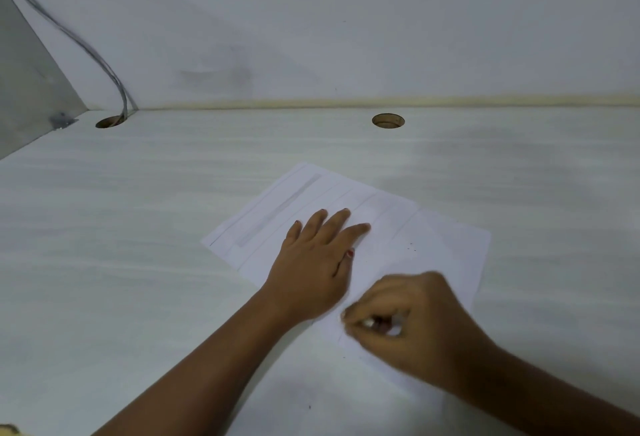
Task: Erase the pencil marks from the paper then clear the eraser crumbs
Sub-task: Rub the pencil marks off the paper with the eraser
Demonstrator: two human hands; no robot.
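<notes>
A white sheet of paper (433, 245) lies at an angle on the desk, with faint pencil lines and a grey shaded band (280, 210) near its far left edge. My left hand (315, 262) presses flat on the paper's middle, fingers straight. My right hand (408, 325) is blurred over the paper's near edge, its fingers curled round a small white eraser (391, 326) that is mostly hidden. A few dark crumbs (411, 247) dot the paper to the right of my left hand.
The pale desk (138, 245) meets a white wall at the back. Two round cable holes (388, 120) (110, 121) sit near the back edge, with grey cables (104, 65) running into the left one. A grey side panel (27, 89) stands at far left.
</notes>
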